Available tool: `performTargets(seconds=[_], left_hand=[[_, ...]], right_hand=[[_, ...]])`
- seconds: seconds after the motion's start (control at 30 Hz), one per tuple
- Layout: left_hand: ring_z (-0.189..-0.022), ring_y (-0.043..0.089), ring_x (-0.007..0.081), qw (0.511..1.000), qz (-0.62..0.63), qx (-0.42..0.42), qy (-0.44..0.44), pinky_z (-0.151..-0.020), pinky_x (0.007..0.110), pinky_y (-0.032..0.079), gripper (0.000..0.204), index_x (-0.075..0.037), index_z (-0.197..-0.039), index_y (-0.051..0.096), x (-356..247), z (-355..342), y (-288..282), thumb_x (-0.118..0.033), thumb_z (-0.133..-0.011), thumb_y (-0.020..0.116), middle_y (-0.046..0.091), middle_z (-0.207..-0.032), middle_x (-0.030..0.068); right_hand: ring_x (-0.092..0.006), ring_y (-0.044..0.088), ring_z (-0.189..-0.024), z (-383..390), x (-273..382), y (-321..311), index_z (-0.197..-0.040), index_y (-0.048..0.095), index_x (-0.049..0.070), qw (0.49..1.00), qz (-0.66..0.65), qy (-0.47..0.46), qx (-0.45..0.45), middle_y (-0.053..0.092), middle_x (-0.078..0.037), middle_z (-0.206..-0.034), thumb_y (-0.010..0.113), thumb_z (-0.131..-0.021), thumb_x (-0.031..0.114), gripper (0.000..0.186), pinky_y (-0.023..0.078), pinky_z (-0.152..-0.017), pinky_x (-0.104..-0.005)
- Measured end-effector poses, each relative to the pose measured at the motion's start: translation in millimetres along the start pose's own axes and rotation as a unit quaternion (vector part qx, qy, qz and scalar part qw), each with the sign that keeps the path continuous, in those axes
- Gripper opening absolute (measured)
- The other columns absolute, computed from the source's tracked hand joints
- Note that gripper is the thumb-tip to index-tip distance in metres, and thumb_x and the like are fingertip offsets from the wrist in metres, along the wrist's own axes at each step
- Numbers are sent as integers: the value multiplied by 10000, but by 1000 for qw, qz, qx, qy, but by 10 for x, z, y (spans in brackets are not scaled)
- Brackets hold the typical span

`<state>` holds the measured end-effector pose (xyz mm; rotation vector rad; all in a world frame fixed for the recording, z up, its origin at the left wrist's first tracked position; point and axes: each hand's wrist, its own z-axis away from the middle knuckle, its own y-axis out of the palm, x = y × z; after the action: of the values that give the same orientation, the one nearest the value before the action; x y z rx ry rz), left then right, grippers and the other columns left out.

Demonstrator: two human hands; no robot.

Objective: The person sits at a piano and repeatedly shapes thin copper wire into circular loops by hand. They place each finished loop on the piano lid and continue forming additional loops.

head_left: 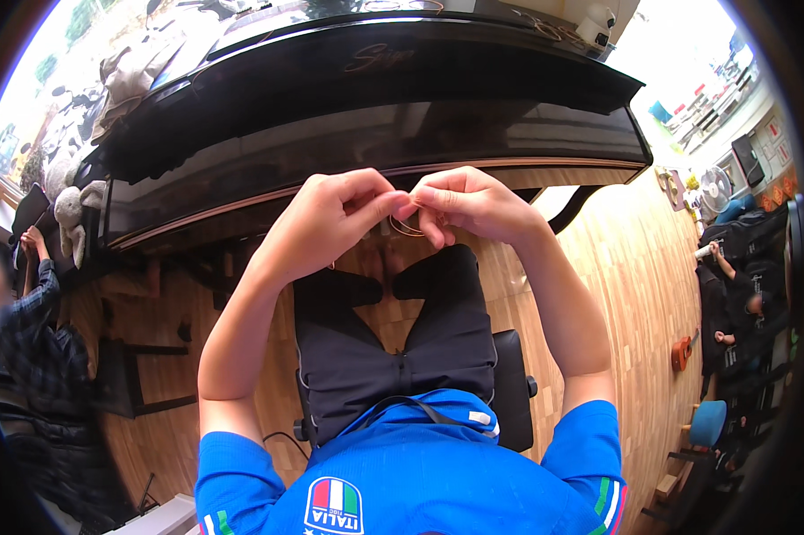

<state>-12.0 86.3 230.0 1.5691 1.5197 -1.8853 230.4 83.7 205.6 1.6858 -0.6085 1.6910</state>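
Your blue shirt (420,481) fills the near edge, forearms swinging up from it, and here come the hands, meeting out over your knees! Your left hand (330,218) has thumb and forefinger pinched; your right hand (480,205) pinches too, tip to tip against it, other fingers curled below. Gripped between them, a thin, pale loop (407,233) dangles just under the fingertips, in front of the piano (375,125). Below, your black trousers (446,330) sit on a dark bench (513,392) over the wood floor (598,267). Past the hands, that glossy black piano spans the view, a plush rabbit (69,214) at its left end. Out left, a person (41,330) raises an arm; far right, a blue stool (708,423) and a fan (716,189).
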Motion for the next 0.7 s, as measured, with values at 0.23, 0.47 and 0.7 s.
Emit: performTargets(seconds=[0.23,0.47,0.7], left_hand=[[-599,418,25,988,155,3,-13,-533,211,327,317,-28,-988,682,272,-133,112,-330,-1025,594,549,-677,-53],[-566,277,8,901,418,93,-71,-507,209,226,390,-71,-826,619,395,-225,159,-382,-1048,542,387,-656,-99],[-561,292,8,877,468,78,-74,-516,200,231,321,-89,-883,610,498,-333,228,-359,-1047,549,403,-661,-94]], right_hand=[[-73,417,-602,-121,-261,-104,-1109,677,-13,980,-170,-97,36,509,25,-646,483,-1071,261,338,351,-595,-239],[-102,554,-716,-182,-465,-32,-1190,652,-25,950,-259,-169,45,612,-14,-770,497,-1065,227,321,453,-682,-260],[-172,682,-946,-206,-543,-102,-1202,656,-34,950,-257,-175,-10,710,-97,-1002,592,-1023,186,291,544,-908,-342]])
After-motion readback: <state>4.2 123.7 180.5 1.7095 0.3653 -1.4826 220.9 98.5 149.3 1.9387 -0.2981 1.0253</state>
